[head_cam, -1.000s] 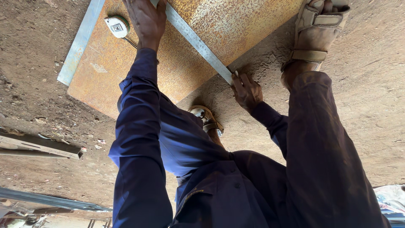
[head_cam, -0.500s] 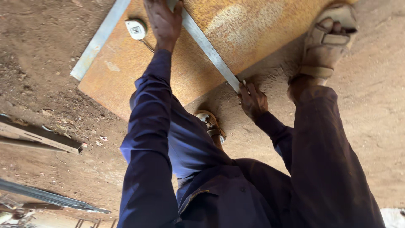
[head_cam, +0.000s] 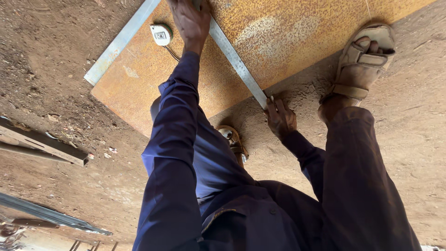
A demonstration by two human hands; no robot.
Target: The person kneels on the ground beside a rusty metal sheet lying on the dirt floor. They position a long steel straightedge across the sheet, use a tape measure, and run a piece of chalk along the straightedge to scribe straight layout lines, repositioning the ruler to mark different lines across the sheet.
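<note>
A large rusty steel sheet lies on the dirt ground. Across it runs a long grey metal straightedge. My left hand presses down on the far part of the straightedge, arm stretched out. My right hand grips its near end at the edge of the sheet. A small white tape measure rests on the sheet just left of my left hand.
A pale metal strip lies along the sheet's left edge. My sandalled foot stands on the sheet's edge at the right, and the other sandal shows under my body. Metal bars and a long rail lie on the dirt at left.
The view has shifted, so the sheet and both hands sit further right in the frame. Both hands stay on the straightedge, and the tape measure has not moved on the sheet.
</note>
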